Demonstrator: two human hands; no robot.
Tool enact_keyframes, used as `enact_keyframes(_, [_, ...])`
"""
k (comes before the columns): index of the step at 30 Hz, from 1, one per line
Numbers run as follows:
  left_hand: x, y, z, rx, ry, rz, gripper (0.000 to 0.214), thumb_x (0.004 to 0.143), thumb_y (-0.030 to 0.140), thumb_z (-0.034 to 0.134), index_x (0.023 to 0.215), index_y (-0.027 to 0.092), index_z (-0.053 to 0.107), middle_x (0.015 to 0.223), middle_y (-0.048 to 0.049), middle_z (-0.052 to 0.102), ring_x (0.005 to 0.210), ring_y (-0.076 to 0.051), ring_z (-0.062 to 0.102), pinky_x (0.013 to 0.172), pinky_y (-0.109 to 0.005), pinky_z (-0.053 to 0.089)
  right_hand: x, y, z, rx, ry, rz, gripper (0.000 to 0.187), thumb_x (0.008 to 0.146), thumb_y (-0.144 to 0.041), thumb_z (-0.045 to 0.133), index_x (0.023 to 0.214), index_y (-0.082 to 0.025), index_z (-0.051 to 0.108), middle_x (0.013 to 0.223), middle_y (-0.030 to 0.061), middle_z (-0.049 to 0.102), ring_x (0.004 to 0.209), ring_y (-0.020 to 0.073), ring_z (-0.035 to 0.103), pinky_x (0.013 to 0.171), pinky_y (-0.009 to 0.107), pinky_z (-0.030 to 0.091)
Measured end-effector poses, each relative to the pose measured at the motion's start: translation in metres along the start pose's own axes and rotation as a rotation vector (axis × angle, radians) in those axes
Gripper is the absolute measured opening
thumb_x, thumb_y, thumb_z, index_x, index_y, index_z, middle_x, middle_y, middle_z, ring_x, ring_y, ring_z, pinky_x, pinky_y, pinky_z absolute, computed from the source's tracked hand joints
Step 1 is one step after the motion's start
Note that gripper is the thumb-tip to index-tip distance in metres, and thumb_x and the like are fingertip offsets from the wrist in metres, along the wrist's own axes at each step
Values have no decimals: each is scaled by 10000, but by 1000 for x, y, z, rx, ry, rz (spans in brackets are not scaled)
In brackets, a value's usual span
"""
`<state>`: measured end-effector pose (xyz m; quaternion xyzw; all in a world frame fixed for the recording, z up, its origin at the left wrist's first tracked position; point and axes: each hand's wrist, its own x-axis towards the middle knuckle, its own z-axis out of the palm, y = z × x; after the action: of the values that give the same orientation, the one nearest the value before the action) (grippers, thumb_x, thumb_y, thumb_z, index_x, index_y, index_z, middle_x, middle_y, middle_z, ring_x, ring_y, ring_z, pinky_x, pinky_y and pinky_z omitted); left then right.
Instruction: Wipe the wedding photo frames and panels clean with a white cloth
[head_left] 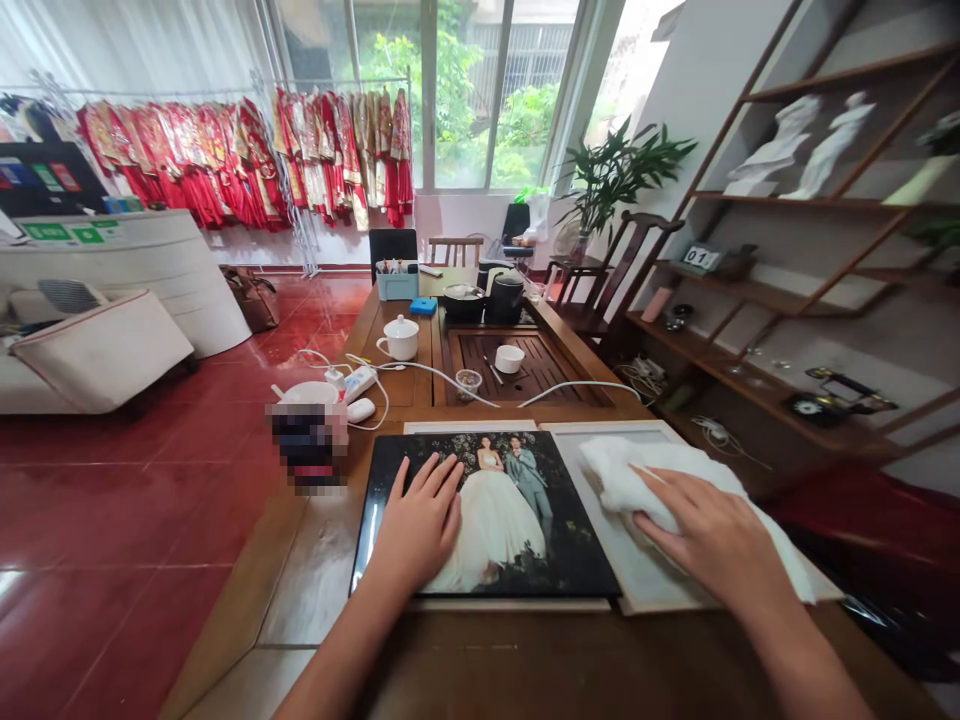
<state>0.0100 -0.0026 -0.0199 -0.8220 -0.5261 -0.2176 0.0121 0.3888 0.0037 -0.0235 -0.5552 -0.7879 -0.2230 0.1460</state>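
A glossy wedding photo album point(566, 555) lies flat on the wooden table, its dark cover showing a couple, one in a white gown and one in a grey suit. My left hand point(424, 520) rests on the left half of the cover, palm down and fingers spread. To the right, my right hand point(705, 520) grips a bunched white cloth point(615, 468) over a pale, flat, framed panel point(660, 598). The cloth's loose end trails under my right wrist. Part of a second pale edge shows beneath the album.
Beyond the album, a white cable point(577, 385) crosses a tea tray point(547, 350) holding a small white cup point(510, 359). A lidded mug point(400, 338) and power strip point(358, 384) stand at left. Wooden shelves point(795, 305) rise at right; red garments point(195, 160) hang behind.
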Motion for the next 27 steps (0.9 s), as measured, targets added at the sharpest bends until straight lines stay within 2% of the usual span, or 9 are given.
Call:
enact_keyframes(5, [-3, 7, -13, 11, 73, 41, 349, 967, 224, 443, 1279, 238, 597, 1294, -50, 640, 1223, -245, 554, 1122, -498, 291, -5, -4, 24, 6, -78, 39, 500, 885, -463, 465, 1332, -247, 522, 1227, 101, 638, 1043, 301, 618, 809, 447, 457])
enact_keyframes(7, [-6, 4, -21, -1, 98, 26, 336, 961, 210, 447, 1253, 236, 612, 1252, -51, 659, 1176, -242, 583, 1087, -476, 335, -3, -9, 20, -9, -58, 83, 543, 872, -514, 469, 1356, -270, 494, 1257, 103, 619, 1090, 325, 593, 886, 532, 420])
enact_keyframes(10, [-13, -11, -29, -9, 134, -85, 334, 964, 223, 437, 1250, 214, 609, 1236, -75, 652, 1131, -249, 598, 1022, -456, 401, 2, -23, 1, 28, 46, 134, 604, 851, -553, 500, 1383, -268, 463, 1318, 113, 572, 1192, 352, 527, 1021, 624, 293])
enact_keyframes(12, [-19, -25, -29, -26, 169, -186, 360, 968, 258, 423, 1278, 176, 587, 1263, -112, 617, 1162, -272, 570, 1007, -459, 419, 6, -38, -12, 156, 135, 140, 575, 869, -501, 516, 1385, -254, 459, 1338, 108, 549, 1220, 318, 513, 1069, 557, 299])
enact_keyframes(14, [-24, -40, -25, -84, 212, -292, 405, 977, 297, 390, 1307, 130, 554, 1308, -151, 561, 1215, -285, 524, 1043, -457, 400, 11, -57, -20, 343, 165, 142, 520, 890, -437, 524, 1372, -251, 464, 1331, 91, 546, 1211, 267, 524, 1061, 447, 368])
enact_keyframes(16, [-29, -52, -19, -166, 226, -407, 457, 979, 326, 356, 1349, 100, 501, 1328, -169, 521, 1255, -289, 483, 1095, -463, 347, 15, -75, -22, 491, 104, 178, 500, 905, -417, 514, 1372, -251, 452, 1331, 84, 540, 1216, 248, 522, 1050, 402, 400])
enact_keyframes(20, [-34, -62, -7, -277, 128, -594, 532, 975, 387, 324, 1370, 54, 452, 1309, -207, 507, 1273, -309, 475, 1093, -475, 348, 22, -98, -8, 605, -101, 335, 558, 920, -483, 458, 1407, -215, 402, 1322, 116, 537, 1147, 271, 561, 992, 433, 452])
enact_keyframes(24, [-35, -64, -3, -296, 67, -604, 494, 968, 383, 303, 1284, 81, 532, 1206, -191, 586, 1175, -299, 559, 1033, -462, 412, 29, -99, 11, 616, -153, 364, 544, 925, -521, 416, 1329, -165, 490, 1115, 120, 644, 992, 268, 618, 887, 426, 501])
enact_keyframes(27, [-33, -62, -4, -300, 39, -595, 466, 956, 364, 294, 1216, 98, 575, 1148, -178, 614, 1122, -289, 582, 1012, -453, 425, 32, -99, 20, 614, -147, 378, 556, 933, -520, 377, 1305, -128, 509, 1144, 145, 650, 1042, 284, 611, 920, 442, 482])
